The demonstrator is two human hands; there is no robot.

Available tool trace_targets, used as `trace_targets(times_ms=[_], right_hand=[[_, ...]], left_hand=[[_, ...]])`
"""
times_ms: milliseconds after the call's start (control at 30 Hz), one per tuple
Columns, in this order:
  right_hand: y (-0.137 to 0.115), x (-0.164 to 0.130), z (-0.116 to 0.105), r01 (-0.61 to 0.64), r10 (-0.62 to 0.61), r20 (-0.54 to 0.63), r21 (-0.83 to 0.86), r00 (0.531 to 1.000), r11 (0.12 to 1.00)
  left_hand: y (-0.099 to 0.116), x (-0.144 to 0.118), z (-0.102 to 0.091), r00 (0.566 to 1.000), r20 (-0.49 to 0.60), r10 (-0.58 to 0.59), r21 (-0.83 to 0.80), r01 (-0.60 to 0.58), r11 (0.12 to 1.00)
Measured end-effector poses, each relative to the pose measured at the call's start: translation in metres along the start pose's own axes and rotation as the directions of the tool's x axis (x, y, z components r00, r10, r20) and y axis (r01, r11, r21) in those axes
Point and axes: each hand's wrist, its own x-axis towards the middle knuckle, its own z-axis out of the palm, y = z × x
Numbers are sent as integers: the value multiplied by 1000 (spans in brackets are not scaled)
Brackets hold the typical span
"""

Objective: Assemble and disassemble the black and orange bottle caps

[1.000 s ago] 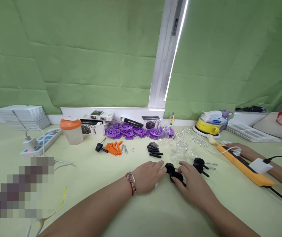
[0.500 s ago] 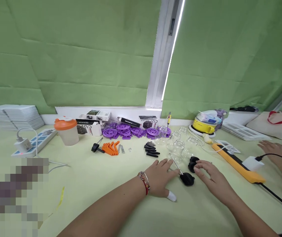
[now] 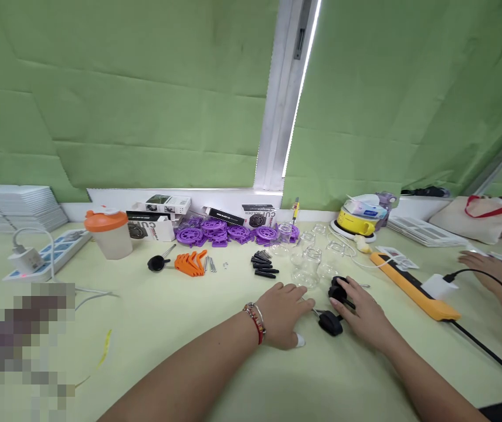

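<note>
My left hand (image 3: 282, 315) rests low over the table, its fingers drawn together around the end of a thin metal rod. That rod runs into a rounded black plastic piece (image 3: 331, 322) lying between my hands. The left thumb has a white covering on its tip. My right hand (image 3: 363, 310) has thumb and fingers around a second black plastic piece (image 3: 338, 290), partly hidden by the fingers. Another metal rod sticks out beyond that hand. Clear glass-like vessels (image 3: 308, 266) stand just behind. Several black tubes (image 3: 265, 269) lie left of them.
Orange angled pieces (image 3: 190, 263), screws (image 3: 210, 264) and another black piece with a rod (image 3: 156, 264) lie left. Purple wheel-shaped parts (image 3: 214, 232) are piled behind. A yellow power strip (image 3: 413, 287) lies right, near another person's hand (image 3: 486, 272). A shaker cup (image 3: 112, 234) stands left.
My left fingers have closed on the rod, and its black piece has turned. My right hand has moved left onto the second black piece. The view has shifted slightly.
</note>
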Motion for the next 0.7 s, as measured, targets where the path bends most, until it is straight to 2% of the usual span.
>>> trace_targets(times_ms=[200, 400, 533, 700], right_hand=[[-18, -8, -9, -13, 8, 57, 80, 998, 997], [-67, -39, -14, 94, -109, 75, 174, 991, 980], [-109, -52, -19, 173, -231, 177, 295, 957, 940], [-151, -53, -21, 223, -326, 213, 396, 921, 891]], left_hand=[[2, 11, 2, 988, 123, 94, -95, -83, 992], [9, 1, -3, 985, 155, 72, -122, -53, 991], [18, -14, -7, 995, 101, -7, -86, 16, 996], [18, -45, -14, 982, 39, -184, -19, 185, 983]])
